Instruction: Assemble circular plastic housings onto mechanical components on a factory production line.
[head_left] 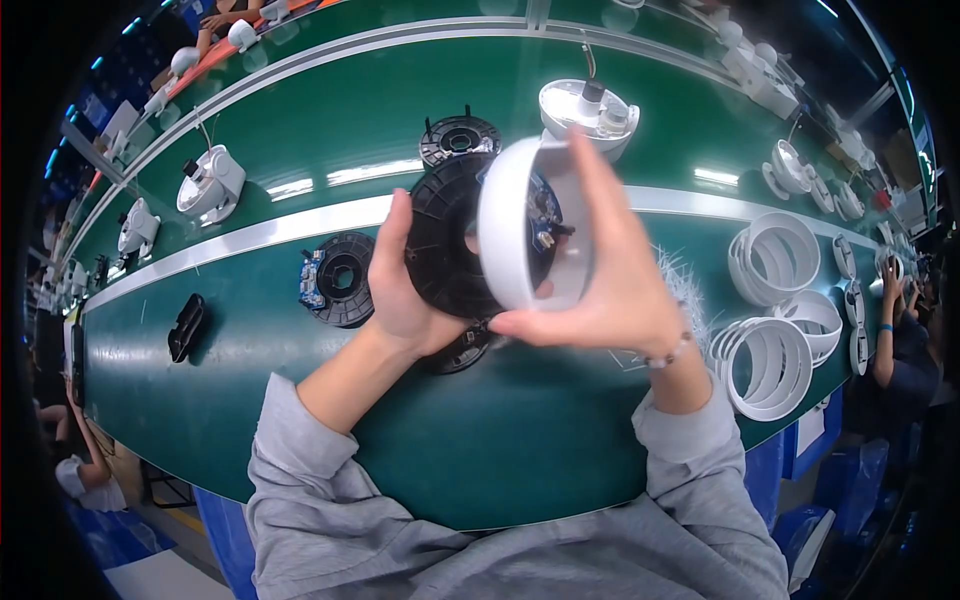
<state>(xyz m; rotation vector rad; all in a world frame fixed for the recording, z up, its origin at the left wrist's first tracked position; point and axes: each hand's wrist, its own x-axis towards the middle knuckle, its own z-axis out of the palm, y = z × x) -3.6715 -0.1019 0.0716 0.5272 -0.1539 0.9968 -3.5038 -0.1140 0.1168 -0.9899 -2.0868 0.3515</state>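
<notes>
My left hand (398, 295) is closed around the rim of a black round plastic disc (440, 235), which is tilted up above the bench. My right hand (632, 275), a beaded bracelet at its wrist, grips a white ring-shaped housing (507, 225) between thumb and fingers. The housing overlaps the disc's right side; whether the two touch is unclear. Through the housing's opening a blue circuit board (545, 208) shows against the disc. Similar black discs lie on the bench: one with a circuit board (345, 280) left of my hands, another (458, 138) beyond them, and one (462, 355) partly hidden below.
White rings (768, 370) stand stacked at the right, beside a pile of clear thin strips (680, 285). A black plastic part (187, 327) lies at the left. White fan-like bases (588, 110) stand on the green line beyond the metal rail (700, 203). Other people work at both sides.
</notes>
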